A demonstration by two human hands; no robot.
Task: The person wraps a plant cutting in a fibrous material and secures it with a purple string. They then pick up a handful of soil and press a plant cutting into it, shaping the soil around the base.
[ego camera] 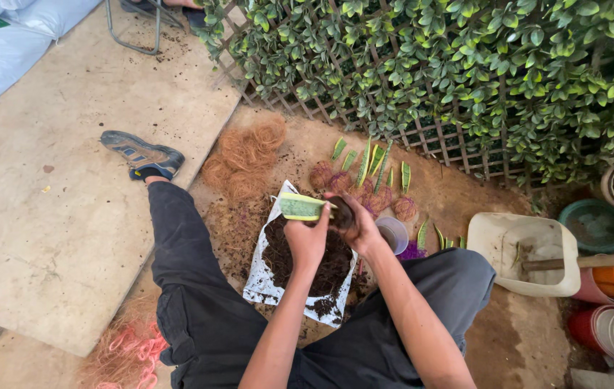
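hands (pixel 332 230) holding leaf cutting (pixel 302 207), soil ball (pixel 341 213); soil bag (pixel 263 277) below

Your left hand (pixel 307 241) pinches a leaf cutting (pixel 302 207) that's pale green with yellow edges; your right hand (pixel 361 229) cups a dark brown soil ball (pixel 341 214). Below them you have a white bag (pixel 263 282) of near-black soil. Your trousers (pixel 199 302) are dark grey, your shoe (pixel 142 154) grey with orange accents. You've got rust-orange coir (pixel 246 157) ahead, a cream tub (pixel 519 248) and a teal bowl (pixel 598 225) to your right.

Two hands (pixel 332 234), one soil bag (pixel 263 281)
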